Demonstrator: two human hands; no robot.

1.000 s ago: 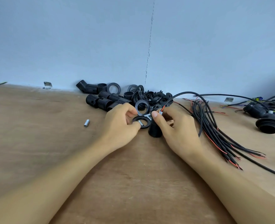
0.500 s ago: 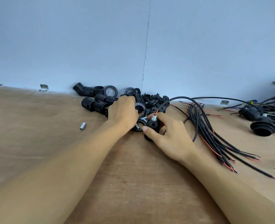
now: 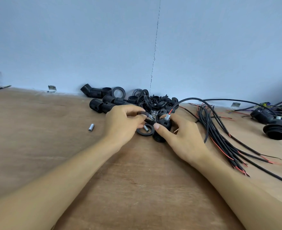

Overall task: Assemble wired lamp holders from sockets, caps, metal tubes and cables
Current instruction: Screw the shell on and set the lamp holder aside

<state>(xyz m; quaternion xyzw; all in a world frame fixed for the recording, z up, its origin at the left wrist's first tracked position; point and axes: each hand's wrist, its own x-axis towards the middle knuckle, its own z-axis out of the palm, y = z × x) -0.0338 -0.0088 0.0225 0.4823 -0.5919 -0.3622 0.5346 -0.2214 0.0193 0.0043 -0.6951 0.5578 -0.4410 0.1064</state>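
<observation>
Head view shows a black socket [image 3: 161,132] standing upright on the wooden table [image 3: 54,146], just in front of the heap of black parts [image 3: 128,101] by the wall [image 3: 87,39]. A short metal tube [image 3: 167,117] sticks up from its top, and a black cable [image 3: 186,99] with a red core rises out of the tube and arcs away to the right. The right hand [image 3: 184,138] grips the socket, thumb on its near left side and fingers curled round the far side. The left hand [image 3: 122,125] pinches a thin black ring [image 3: 147,116] between thumb and fingertips, tilted on edge just beside the tube. Below it a second ring [image 3: 142,132] lies flat on the table, touching the socket's base, with a spare tube [image 3: 145,128] lying inside it. Another loose tube [image 3: 91,127] lies well apart to the left. A cable bundle [image 3: 228,136] fans out to the right of the right hand, and beyond it sits a finished holder [image 3: 276,130].
</observation>
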